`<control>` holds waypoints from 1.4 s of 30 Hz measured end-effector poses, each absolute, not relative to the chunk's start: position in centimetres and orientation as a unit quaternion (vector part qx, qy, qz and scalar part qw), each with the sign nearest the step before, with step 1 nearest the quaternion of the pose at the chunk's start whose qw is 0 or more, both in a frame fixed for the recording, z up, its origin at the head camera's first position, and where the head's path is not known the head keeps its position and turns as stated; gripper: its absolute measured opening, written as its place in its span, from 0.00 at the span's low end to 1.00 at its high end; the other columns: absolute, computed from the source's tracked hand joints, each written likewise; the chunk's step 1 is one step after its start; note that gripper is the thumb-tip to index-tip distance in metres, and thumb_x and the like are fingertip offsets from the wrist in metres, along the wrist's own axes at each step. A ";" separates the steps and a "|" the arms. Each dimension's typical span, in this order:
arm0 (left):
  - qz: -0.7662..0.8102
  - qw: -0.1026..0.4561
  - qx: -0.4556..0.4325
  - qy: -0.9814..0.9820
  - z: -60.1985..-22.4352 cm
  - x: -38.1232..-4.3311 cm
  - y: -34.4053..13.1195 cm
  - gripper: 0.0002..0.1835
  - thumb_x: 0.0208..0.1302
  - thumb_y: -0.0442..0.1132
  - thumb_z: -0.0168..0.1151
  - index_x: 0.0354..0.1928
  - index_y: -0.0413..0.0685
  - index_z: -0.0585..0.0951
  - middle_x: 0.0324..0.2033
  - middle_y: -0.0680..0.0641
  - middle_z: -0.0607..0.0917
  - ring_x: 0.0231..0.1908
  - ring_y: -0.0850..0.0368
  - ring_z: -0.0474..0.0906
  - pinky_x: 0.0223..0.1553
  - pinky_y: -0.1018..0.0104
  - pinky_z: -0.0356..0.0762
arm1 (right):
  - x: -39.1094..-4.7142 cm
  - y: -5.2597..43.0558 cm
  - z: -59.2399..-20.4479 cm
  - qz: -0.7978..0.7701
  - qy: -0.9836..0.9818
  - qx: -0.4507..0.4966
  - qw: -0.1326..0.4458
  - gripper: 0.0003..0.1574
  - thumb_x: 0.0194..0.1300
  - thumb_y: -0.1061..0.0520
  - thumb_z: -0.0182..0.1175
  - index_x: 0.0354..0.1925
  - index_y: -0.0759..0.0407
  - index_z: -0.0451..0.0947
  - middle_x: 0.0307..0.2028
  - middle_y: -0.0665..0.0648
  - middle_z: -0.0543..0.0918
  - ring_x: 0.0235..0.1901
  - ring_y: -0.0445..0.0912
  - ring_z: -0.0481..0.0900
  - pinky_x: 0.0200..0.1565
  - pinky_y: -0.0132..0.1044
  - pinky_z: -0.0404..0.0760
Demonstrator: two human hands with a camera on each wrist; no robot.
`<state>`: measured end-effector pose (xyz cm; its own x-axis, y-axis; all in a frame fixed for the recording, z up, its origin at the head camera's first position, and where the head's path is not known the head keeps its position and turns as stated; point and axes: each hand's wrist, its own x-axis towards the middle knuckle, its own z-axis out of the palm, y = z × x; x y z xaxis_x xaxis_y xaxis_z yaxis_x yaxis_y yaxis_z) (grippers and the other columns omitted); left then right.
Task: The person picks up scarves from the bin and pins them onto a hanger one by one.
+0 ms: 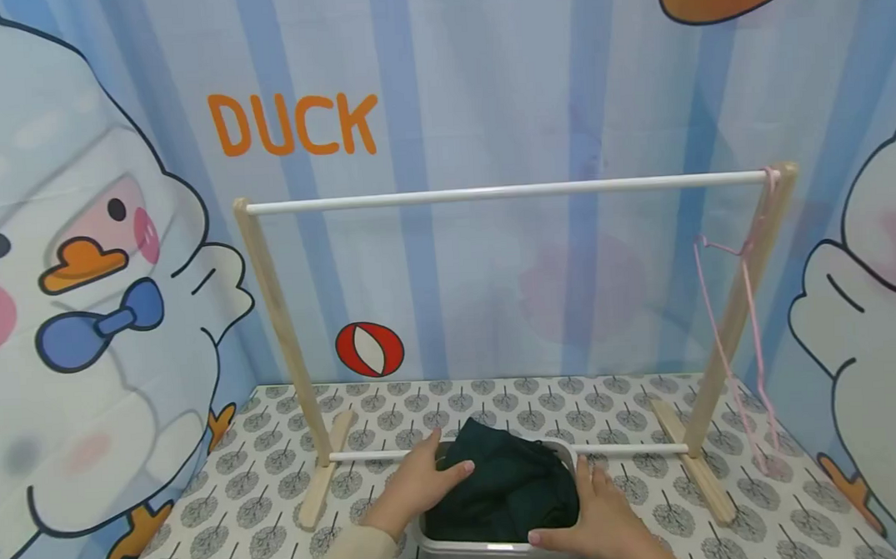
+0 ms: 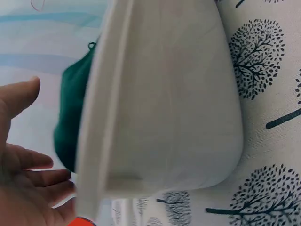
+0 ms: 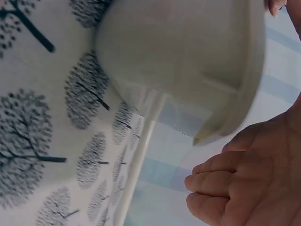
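A white plastic basin sits on the table in front of the rack, with a heap of dark green cloth inside. In the left wrist view, a bit of green fabric with a small loop rises above the basin's rim. My left hand is at the basin's left edge, thumb pointing over the cloth and fingers spread. At the right edge is my right hand, its thumb reaching over the front rim. The right wrist view shows its fingers extended beside the basin wall. Neither hand grips anything.
Behind the basin stands a rack with a white top rail, wooden posts and a low white bar. A pink hanger dangles at its right end. The table has a tree-print cover; a duck-print curtain hangs behind.
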<state>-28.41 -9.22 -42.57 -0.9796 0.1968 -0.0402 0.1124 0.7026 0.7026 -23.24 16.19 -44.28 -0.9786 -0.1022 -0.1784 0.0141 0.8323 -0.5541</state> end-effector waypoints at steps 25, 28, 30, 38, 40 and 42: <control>0.324 0.030 0.032 0.945 -44.8 -29.7 -7.9 0.30 0.56 0.60 0.60 0.51 0.43 0.79 0.54 0.40 0.77 0.64 0.39 0.54 0.55 0.27 0.42 | -22.9 15.8 -44.9 -0.288 0.951 -0.016 0.113 0.81 0.38 0.24 0.65 0.65 0.81 0.44 0.64 0.83 0.49 0.62 0.75 0.49 0.58 0.68 0.57; 0.325 0.035 0.026 0.945 -44.6 -29.7 -7.8 0.29 0.55 0.59 0.61 0.46 0.40 0.81 0.53 0.40 0.78 0.64 0.39 0.53 0.56 0.28 0.42 | -23.0 15.8 -45.0 -0.288 0.951 -0.016 0.113 0.81 0.38 0.24 0.66 0.65 0.82 0.44 0.64 0.83 0.49 0.62 0.75 0.50 0.58 0.68 0.57; 0.331 0.036 0.022 0.943 -44.5 -29.7 -7.7 0.27 0.55 0.58 0.63 0.43 0.39 0.82 0.52 0.39 0.78 0.64 0.40 0.53 0.57 0.28 0.42 | -23.0 15.8 -45.0 -0.289 0.951 -0.017 0.110 0.82 0.37 0.24 0.66 0.65 0.82 0.44 0.64 0.83 0.49 0.63 0.75 0.49 0.58 0.68 0.56; 0.326 0.039 0.014 0.944 -43.9 -29.6 -7.2 0.22 0.54 0.51 0.66 0.39 0.37 0.82 0.48 0.38 0.80 0.62 0.39 0.58 0.58 0.28 0.43 | -23.0 15.8 -45.0 -0.292 0.949 -0.015 0.113 0.82 0.37 0.25 0.66 0.65 0.82 0.44 0.64 0.83 0.49 0.63 0.75 0.49 0.58 0.68 0.56; 0.321 0.043 0.018 0.946 -43.8 -29.4 -7.0 0.22 0.54 0.49 0.66 0.40 0.35 0.82 0.46 0.38 0.81 0.59 0.38 0.64 0.58 0.28 0.44 | -23.0 15.8 -45.1 -0.294 0.948 -0.012 0.116 0.82 0.37 0.24 0.66 0.65 0.81 0.43 0.64 0.82 0.49 0.62 0.75 0.49 0.58 0.68 0.56; 0.318 0.045 0.026 0.947 -43.8 -29.4 -6.8 0.22 0.54 0.47 0.66 0.40 0.33 0.81 0.43 0.37 0.82 0.54 0.37 0.70 0.58 0.28 0.44 | -23.0 15.7 -45.1 -0.296 0.948 -0.009 0.119 0.82 0.37 0.24 0.66 0.66 0.81 0.43 0.64 0.82 0.49 0.62 0.75 0.49 0.58 0.68 0.57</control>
<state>-29.35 -6.76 -43.78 -0.9946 0.0779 -0.0684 0.0207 0.7958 0.6052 -22.99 15.73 -45.08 -0.9716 -0.0874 -0.2197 0.0530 0.8251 -0.5624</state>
